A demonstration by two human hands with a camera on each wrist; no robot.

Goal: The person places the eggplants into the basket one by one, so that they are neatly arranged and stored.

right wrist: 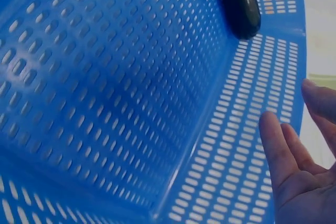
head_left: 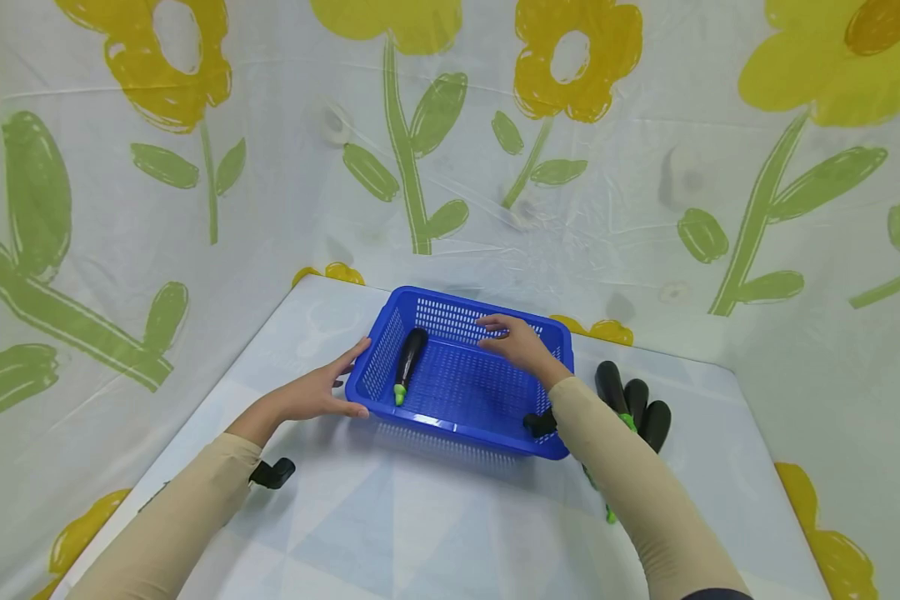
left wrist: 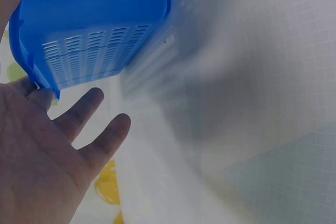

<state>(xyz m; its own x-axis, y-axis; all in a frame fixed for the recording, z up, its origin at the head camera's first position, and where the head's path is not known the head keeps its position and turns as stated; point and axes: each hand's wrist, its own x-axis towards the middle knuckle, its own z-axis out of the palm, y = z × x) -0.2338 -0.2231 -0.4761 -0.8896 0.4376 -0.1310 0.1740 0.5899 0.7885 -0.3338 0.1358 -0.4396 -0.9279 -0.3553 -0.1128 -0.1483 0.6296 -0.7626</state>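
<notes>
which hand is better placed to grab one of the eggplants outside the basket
Likely the right hand: it holds nothing, and the loose eggplants lie on its side of the blue basket. The left hand touches the basket's opposite end, farther from them.

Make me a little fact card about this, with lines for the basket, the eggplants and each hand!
Basket: blue, full of holes, on the table
Eggplant inside: one, dark with a green end, near the basket's left end
Eggplants outside: at least three, right of the basket, partly hidden by an arm
Left hand: touching the basket's left end
Right hand: above the basket, holding nothing
</notes>
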